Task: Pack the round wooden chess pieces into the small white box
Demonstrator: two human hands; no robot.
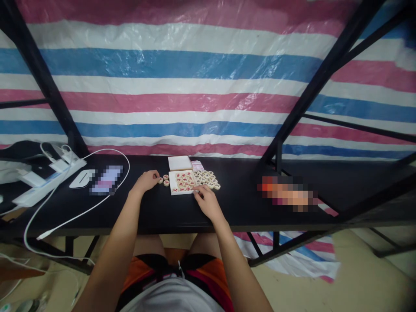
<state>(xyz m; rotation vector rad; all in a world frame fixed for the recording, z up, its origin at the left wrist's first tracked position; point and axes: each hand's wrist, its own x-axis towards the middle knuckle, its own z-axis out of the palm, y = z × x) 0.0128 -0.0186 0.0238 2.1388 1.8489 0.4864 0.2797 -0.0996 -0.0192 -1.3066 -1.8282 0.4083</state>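
My left hand (149, 180) is closed, its fingertips pinching a round Chinese chess piece (160, 180) on the black desk. Two more pieces (166, 180) lie just to the right of it. An open white box (173, 174) holds rows of pieces with red characters (184, 180), mostly filling its right side. My right hand (207, 200) is bent around the box's near right corner, thumb and fingers against its edge. Beyond those fingers, a cluster of pieces with dark characters (208, 178) lies on the desk, partly covered by the hand.
The white box lid (180, 163) lies behind the box, beside a pinkish folded sheet (197, 165). A phone (106, 180), a white cable (74, 213) and a power strip (52, 177) occupy the left. A blurred orange item (287, 193) sits right. Black frame posts (320, 82) flank the desk.
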